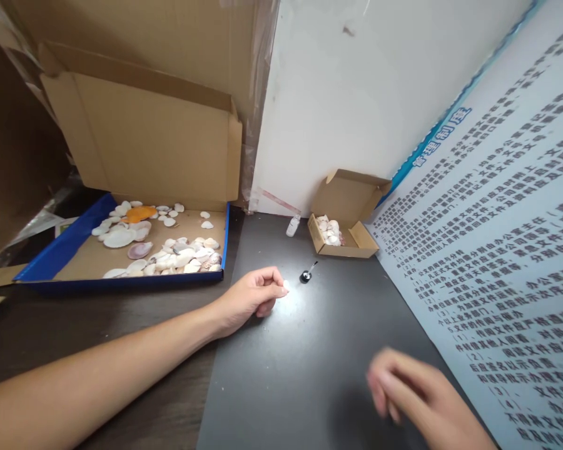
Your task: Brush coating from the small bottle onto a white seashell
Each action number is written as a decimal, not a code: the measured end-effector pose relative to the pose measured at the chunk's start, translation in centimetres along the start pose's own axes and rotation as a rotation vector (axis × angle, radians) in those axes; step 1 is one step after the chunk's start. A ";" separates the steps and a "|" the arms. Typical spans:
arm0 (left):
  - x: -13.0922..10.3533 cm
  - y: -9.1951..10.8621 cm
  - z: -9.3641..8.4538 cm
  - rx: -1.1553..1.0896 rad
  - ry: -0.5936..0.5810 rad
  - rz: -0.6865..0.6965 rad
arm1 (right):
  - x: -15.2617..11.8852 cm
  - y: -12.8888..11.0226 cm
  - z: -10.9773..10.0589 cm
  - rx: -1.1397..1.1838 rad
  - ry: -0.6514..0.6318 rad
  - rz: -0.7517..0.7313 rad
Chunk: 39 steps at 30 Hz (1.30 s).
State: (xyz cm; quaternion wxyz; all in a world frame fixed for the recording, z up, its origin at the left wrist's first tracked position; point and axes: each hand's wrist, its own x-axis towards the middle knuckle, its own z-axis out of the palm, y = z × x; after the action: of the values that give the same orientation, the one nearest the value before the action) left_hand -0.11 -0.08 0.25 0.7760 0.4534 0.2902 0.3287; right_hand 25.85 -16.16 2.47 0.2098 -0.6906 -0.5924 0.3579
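Observation:
My left hand (256, 292) pinches a small white shell (286, 285) between thumb and forefinger, over the dark grey mat (272, 369). Just right of it, a black cap with a brush (305, 276) stands on the mat, its brush pointing up. A small clear bottle (293, 225) with whitish contents is farther back. My right hand (406, 390) hovers over the mat at the lower right, blurred by motion, its fingers curled; whether anything is between them is hidden.
A blue-edged cardboard box (226, 240) with many shells lies at the left, lid up. A small open carton (351, 251) of shells sits at the back right. A printed board (511, 250) borders the right side.

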 end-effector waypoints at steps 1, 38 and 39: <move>0.0 0.0 0.0 -0.010 -0.002 -0.001 | 2.7 -1.4 -0.2 -0.017 0.052 -0.081; -3.2 11.5 -9.8 1.415 0.387 0.018 | 14.9 -4.0 1.6 -0.063 0.092 -0.425; -2.4 11.9 -10.2 1.420 0.427 -0.010 | 14.9 -3.9 1.7 -0.054 0.091 -0.424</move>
State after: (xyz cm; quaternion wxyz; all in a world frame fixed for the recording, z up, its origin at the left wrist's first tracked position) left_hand -12.21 7.72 6.95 0.2243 0.7709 0.5797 0.1394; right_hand 22.63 -1.17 0.49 0.2886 -0.5714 -0.7235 0.2582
